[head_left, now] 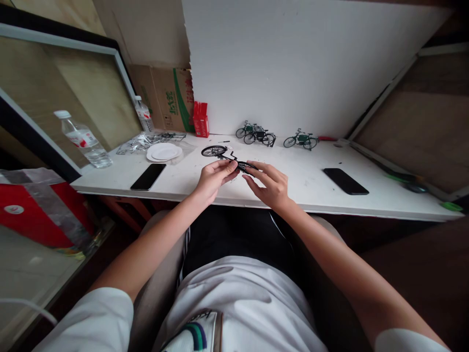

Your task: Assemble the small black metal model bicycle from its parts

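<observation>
Above the front part of the table I hold a black model bicycle on its side between both hands. One spoked wheel sticks out beyond my left hand; the crank stands up near the middle. My left hand pinches the frame with thumb and fingers. At the other wheel, my right hand has its fingertips on the rim, the thumb lower down; the fingers partly hide this end. Farther back stand finished-looking model bicycles: a dark one overlapping a green one, and another green one to the right.
On the white table lie a phone at left and another phone at right. White discs, bagged parts and a water bottle occupy the left side. A red box stands against the back wall.
</observation>
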### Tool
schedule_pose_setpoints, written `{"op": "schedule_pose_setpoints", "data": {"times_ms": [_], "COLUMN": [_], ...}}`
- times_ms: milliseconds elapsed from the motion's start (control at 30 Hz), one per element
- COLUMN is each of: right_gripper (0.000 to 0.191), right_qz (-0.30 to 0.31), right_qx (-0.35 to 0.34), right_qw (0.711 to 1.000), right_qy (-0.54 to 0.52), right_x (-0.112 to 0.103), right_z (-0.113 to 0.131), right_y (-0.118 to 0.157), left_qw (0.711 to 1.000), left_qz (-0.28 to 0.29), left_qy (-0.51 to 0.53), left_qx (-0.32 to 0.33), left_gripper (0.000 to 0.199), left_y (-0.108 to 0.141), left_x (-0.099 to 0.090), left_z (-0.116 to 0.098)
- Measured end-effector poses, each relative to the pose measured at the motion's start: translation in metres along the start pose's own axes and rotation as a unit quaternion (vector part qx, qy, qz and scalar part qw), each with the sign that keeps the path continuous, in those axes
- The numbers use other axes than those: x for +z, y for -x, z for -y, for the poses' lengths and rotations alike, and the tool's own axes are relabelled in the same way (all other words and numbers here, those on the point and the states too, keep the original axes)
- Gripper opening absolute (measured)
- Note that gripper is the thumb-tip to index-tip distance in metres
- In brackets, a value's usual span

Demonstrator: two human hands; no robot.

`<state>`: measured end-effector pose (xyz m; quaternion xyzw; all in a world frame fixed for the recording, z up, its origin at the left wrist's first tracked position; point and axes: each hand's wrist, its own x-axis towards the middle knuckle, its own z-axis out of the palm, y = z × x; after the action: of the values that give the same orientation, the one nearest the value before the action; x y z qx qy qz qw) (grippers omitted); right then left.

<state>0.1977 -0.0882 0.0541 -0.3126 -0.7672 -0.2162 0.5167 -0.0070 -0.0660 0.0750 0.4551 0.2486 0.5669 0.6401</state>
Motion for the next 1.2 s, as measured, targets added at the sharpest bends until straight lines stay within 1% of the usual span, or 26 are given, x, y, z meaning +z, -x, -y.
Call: {"op": "schedule_pose_setpoints", "data": {"times_ms": [133, 267, 433, 667, 800, 900, 1000, 1100, 1200], "right_gripper": [0.027, 0.028, 0.024, 0.021, 0.021, 0.031, 0.044, 0.056, 0.065], "right_qz": [0.006, -0.008, -0.012, -0.043, -0.067, -0.090, -0.106, -0.110, -0.105], "right_qx": [0.024, 0.024, 0.045, 0.051, 0.081, 0.101, 0.103, 0.101, 0.099], "right_qw": [1.000, 1.000, 0.999, 0.996, 0.991, 0.985, 0.982, 0.982, 0.982], "right_qy": [0.003, 0.003, -0.019, -0.050, -0.082, -0.109, -0.116, -0.115, -0.121], "right_x": [0.000, 0.001, 0.004, 0.005, 0.005, 0.008, 0.013, 0.017, 0.018], "right_z": [0.005, 0.009, 0.010, 0.013, 0.019, 0.017, 0.008, 0.000, -0.004], "right_y": [-0.003, -0.004, -0.003, -0.005, -0.005, -0.002, 0.001, 0.005, 0.006], "left_qw": [1.000, 1.000, 1.000, 0.999, 1.000, 0.999, 0.998, 0.997, 0.997], "left_qz": [0.002, -0.007, -0.024, -0.019, -0.015, -0.023, -0.032, -0.031, -0.039], "left_qy": [-0.008, -0.012, 0.004, 0.021, 0.019, 0.035, 0.055, 0.064, 0.069], "left_qx": [0.015, 0.019, 0.016, 0.014, 0.017, 0.010, 0.005, 0.003, 0.003], "left_gripper": [0.040, 0.041, 0.040, 0.038, 0.038, 0.038, 0.037, 0.036, 0.036], "left_y": [0.003, 0.006, 0.009, 0.014, 0.015, 0.015, 0.015, 0.016, 0.018], "left_x": [0.003, 0.006, 0.010, 0.014, 0.014, 0.015, 0.015, 0.017, 0.020], "left_z": [0.000, 0.000, 0.001, 0.005, 0.007, 0.009, 0.010, 0.009, 0.007]}}
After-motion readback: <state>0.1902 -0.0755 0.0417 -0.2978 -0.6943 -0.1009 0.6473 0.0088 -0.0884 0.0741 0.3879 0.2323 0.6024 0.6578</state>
